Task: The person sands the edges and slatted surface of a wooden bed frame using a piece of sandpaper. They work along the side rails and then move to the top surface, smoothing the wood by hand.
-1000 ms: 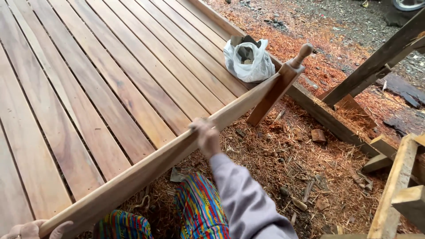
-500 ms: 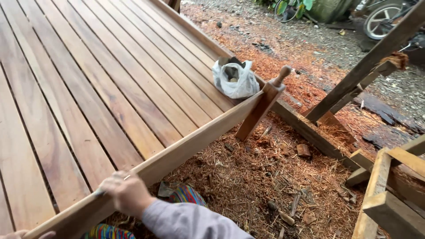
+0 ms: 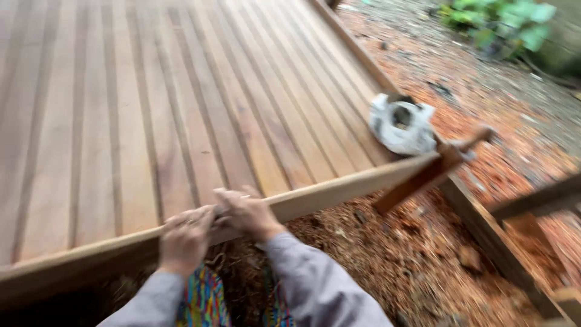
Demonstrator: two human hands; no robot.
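Along the deck's (image 3: pixel 151 121) near edge, both hands, left (image 3: pixel 184 239) and right (image 3: pixel 248 213), gripped mid-length a long plank (image 3: pixel 339 189), probably stiff and heavy.

Plank deck (image 3: pixel 121 109) beside sawdust-strewn ground (image 3: pixel 484 103), green plants (image 3: pixel 496 18) beyond.

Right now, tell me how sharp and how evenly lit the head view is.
Head view: motion blur smears the whole frame, so the deck boards show streaked grain. The left hand and right hand on the long plank have soft outlines; their grip cannot be read. The white bag and the green plants are only blobs. Light is flat daylight, without hard shadows or glare.
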